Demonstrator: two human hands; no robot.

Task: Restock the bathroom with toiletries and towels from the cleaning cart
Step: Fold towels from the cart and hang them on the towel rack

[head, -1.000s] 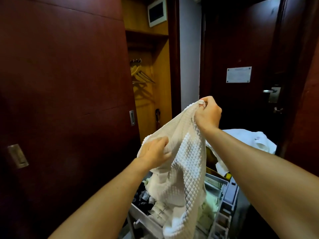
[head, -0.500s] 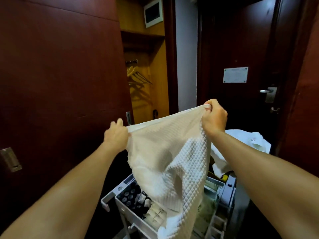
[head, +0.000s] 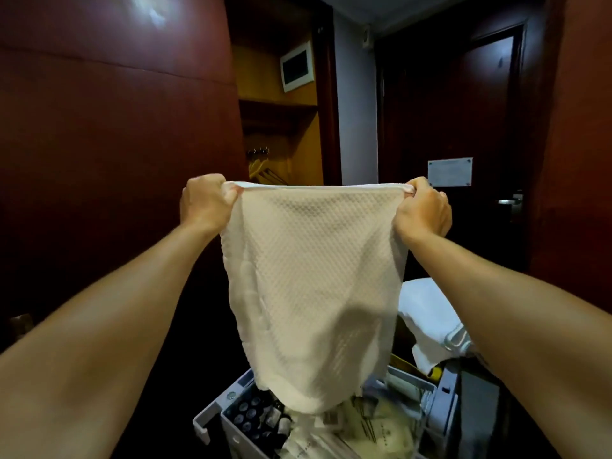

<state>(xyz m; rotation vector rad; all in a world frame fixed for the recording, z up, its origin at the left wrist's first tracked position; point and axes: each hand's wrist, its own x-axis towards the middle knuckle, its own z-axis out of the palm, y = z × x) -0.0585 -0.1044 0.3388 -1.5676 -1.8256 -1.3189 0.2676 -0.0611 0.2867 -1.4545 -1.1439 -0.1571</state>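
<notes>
A white waffle-weave towel (head: 311,293) hangs spread out flat in front of me, its top edge pulled taut and level. My left hand (head: 205,202) grips the towel's top left corner and my right hand (head: 422,210) grips the top right corner. Below the towel stands the grey cleaning cart (head: 212,422), with dark-capped small bottles (head: 246,417) and paper-wrapped toiletries (head: 381,432) in its top tray. The towel's lower end hides the middle of the tray.
More white linen (head: 430,319) is piled on the cart's right side. A dark red wardrobe panel (head: 116,160) fills the left. An open closet with hangers (head: 265,170) is behind, and a dark door with a notice plate (head: 449,172) and handle (head: 508,202) stands at the right.
My left hand has moved up and left along the towel's edge while the right held its corner, so the bunched towel is now stretched out flat between both hands at one height.
</notes>
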